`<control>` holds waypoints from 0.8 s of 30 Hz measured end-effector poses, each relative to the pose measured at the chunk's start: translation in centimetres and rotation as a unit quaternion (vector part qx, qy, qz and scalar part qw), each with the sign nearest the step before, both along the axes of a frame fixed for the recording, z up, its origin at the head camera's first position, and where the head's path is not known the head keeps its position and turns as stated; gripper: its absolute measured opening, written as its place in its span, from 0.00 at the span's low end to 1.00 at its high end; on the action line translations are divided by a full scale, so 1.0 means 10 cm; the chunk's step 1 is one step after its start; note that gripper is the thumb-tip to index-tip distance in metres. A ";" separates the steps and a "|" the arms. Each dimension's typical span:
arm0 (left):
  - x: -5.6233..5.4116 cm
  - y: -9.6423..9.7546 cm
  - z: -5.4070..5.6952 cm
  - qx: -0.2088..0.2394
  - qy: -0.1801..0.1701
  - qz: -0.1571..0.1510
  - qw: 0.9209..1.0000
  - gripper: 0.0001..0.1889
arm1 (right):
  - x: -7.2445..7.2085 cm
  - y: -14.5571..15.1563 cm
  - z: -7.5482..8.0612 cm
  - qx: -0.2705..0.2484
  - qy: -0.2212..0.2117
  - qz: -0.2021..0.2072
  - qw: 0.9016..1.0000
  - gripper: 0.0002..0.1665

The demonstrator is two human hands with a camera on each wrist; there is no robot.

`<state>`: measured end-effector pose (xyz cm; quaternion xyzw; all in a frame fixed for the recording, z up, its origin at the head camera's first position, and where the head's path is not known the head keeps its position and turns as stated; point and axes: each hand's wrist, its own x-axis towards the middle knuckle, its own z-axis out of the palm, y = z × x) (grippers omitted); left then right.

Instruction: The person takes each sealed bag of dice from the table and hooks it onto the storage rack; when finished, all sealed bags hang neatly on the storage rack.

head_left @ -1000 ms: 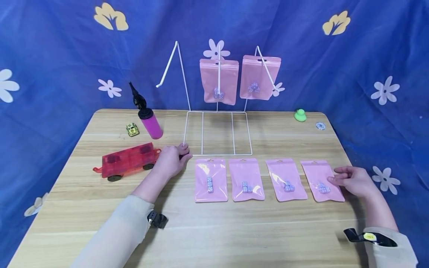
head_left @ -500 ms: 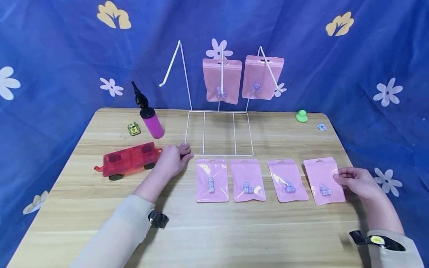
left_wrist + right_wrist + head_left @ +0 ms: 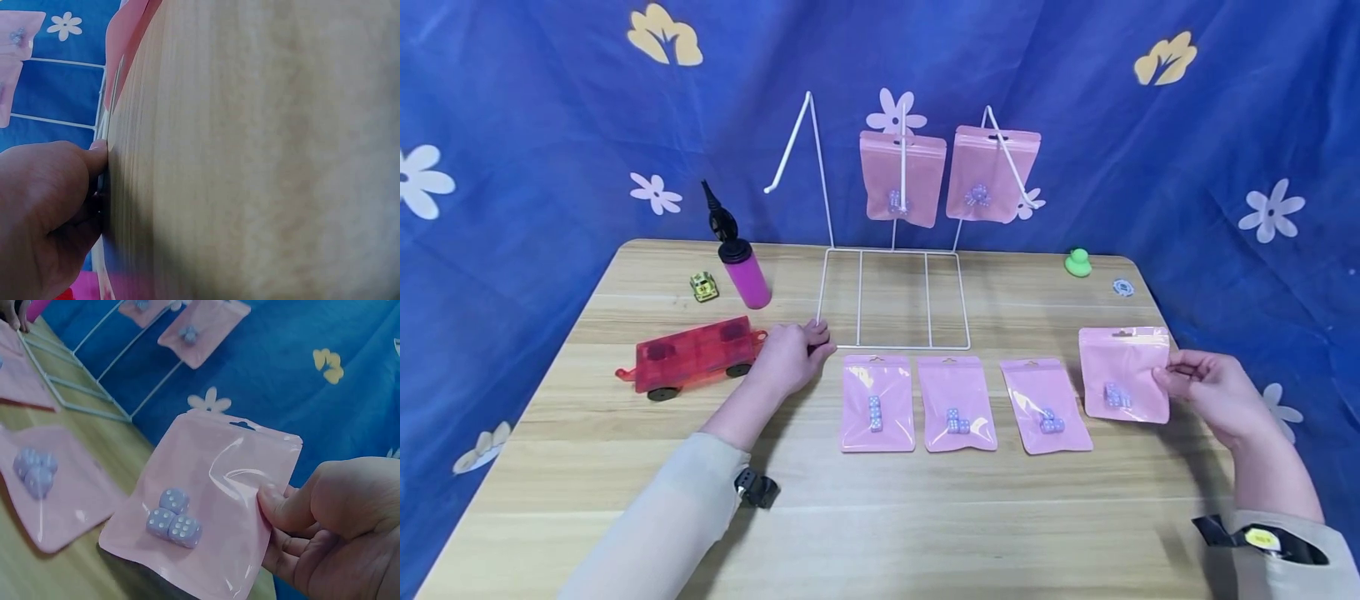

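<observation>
My right hand (image 3: pixel 1213 392) pinches the right edge of a pink zip pouch (image 3: pixel 1123 362) between thumb and fingers. Purple dice (image 3: pixel 175 519) with white dots show through its front, and the pouch stands raised off the table in the right wrist view. Three similar pouches with dice, among them one pouch (image 3: pixel 1047 396) nearest the held one, lie in a row. At the front left corner of the white wire display rack (image 3: pixel 895 347), my left hand (image 3: pixel 786 358) grips the base wire; its fingertips are partly hidden. From the rack's middle and right hooks hang two pink pouches (image 3: pixel 917 158).
The rack's left hook (image 3: pixel 786 150) bears nothing. Left of it are a purple hand pump (image 3: pixel 747 279), a small yellow toy car (image 3: pixel 703 287) and a red toy trailer (image 3: pixel 696 358). A green rubber duck (image 3: pixel 1078 262) and a poker chip (image 3: pixel 1123 287) stand at back right.
My right hand has lifted the rightmost pouch off the table and tilted it up, moving slightly away from me. The left hand keeps its place on the rack.
</observation>
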<state>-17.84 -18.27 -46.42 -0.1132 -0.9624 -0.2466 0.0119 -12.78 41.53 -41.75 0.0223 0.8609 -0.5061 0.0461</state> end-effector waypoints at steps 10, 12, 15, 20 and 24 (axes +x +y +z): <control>0.01 0.01 0.02 -0.002 -0.003 0.000 1.000 0.20 | -0.06 -0.28 0.31 -0.074 0.079 -0.019 0.994 0.08; 0.01 0.01 0.01 -0.002 -0.005 0.000 1.000 0.20 | -0.07 -0.35 0.37 -0.084 0.090 -0.021 0.992 0.08; 0.01 0.01 0.00 -0.001 -0.006 0.001 1.000 0.20 | -0.09 -0.47 0.46 -0.124 0.105 -0.021 0.987 0.08; 0.01 0.01 -0.01 0.000 -0.009 0.004 1.000 0.20 | -0.13 -0.69 0.57 -0.219 0.131 -0.006 0.967 0.09; 0.01 0.00 -0.01 0.001 -0.005 0.002 1.000 0.20 | -0.14 -0.89 0.68 -0.281 0.159 0.013 0.946 0.08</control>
